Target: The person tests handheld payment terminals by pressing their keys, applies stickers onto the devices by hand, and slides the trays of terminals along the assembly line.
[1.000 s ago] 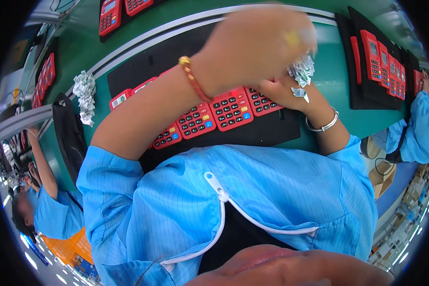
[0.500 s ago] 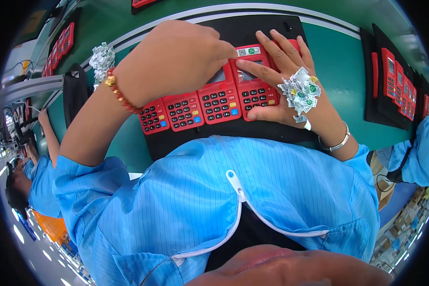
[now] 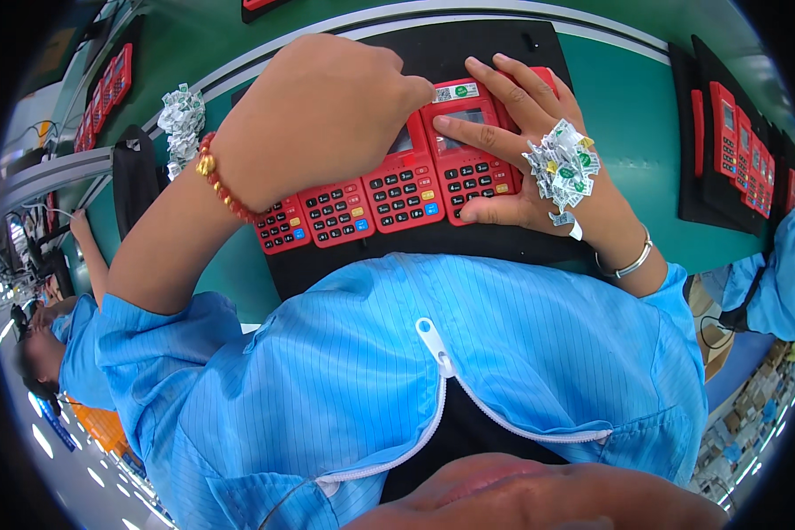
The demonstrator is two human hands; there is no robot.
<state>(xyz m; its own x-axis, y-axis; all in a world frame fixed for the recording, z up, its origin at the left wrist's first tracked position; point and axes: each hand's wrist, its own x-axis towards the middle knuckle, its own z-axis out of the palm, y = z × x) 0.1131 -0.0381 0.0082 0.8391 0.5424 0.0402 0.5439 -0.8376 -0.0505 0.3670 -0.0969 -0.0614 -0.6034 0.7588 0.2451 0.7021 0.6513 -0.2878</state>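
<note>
A row of red keypad terminals [image 3: 389, 190] lies on a black tray [image 3: 495, 53] in front of me. My left hand [image 3: 318, 110], fingers curled, presses down on the top of a terminal near the middle of the row. My right hand [image 3: 521, 141] lies flat with fingers spread on the rightmost terminal [image 3: 468, 146], near its small screen. A clump of small white and green stickers [image 3: 564, 166] is stuck to the back of my right hand.
A pile of peeled sticker scraps [image 3: 181, 119] lies on the green bench at the left. More black trays with red terminals [image 3: 738, 146] stand at the right and far left [image 3: 106, 93]. Co-workers in blue coats work at the left [image 3: 71, 336] and right [image 3: 777, 274].
One second ago my left hand was raised and blurred over the row; it has come down onto a terminal. My right hand has spread flat on the rightmost terminal. The view has shifted slightly.
</note>
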